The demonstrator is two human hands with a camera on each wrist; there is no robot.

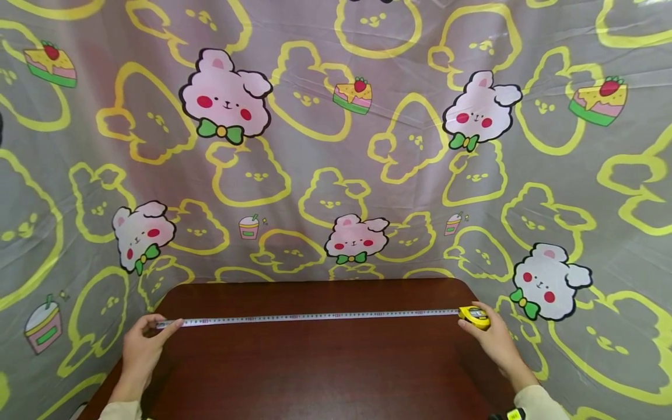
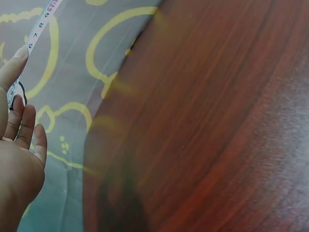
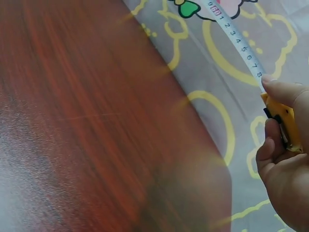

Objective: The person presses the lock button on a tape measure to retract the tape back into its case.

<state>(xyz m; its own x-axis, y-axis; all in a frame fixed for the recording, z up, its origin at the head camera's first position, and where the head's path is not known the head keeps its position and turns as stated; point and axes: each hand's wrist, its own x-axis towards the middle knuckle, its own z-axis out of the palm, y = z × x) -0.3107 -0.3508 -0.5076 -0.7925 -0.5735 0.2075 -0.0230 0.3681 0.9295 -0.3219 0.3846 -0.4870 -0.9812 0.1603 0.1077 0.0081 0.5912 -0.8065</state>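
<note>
A white measuring tape blade point(image 1: 315, 317) with black and red numbers stretches almost straight between both hands, above the dark table. My left hand point(image 1: 143, 348) pinches its free end between thumb and fingers; in the left wrist view the metal end hook shows by the fingertips of that left hand point(image 2: 21, 159). My right hand point(image 1: 490, 338) grips the yellow tape measure case point(image 1: 474, 317), from which the blade runs out to the left. In the right wrist view the thumb of the right hand point(image 3: 289, 183) lies by the mouth of the case point(image 3: 285, 121), and the palm hides part of it.
A dark reddish-brown wooden table point(image 1: 315, 367) with rounded far corners lies below the hands. Grey curtain point(image 1: 409, 216) printed with yellow outlines and white rabbits hangs behind and on both sides, close to the table's edges.
</note>
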